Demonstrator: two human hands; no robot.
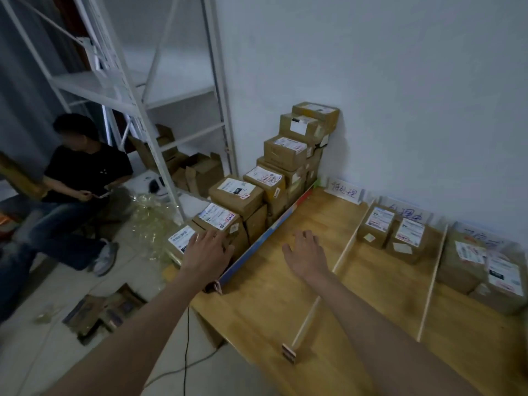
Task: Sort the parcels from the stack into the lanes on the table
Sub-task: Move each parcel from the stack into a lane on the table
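Observation:
A stack of brown cardboard parcels with white labels climbs in steps along the table's left edge toward the wall. My left hand reaches over the nearest parcel, fingers spread and resting on its top front. My right hand hovers open above the wooden table in the leftmost lane, holding nothing. Thin wooden strips divide the table into lanes. Two parcels sit in the middle lane, and two more in the right lane.
Handwritten paper signs stand against the white wall behind each lane. A blue board runs along the table's left edge. A person sits on the left by a white metal shelf. Flattened cartons and plastic wrap lie on the floor.

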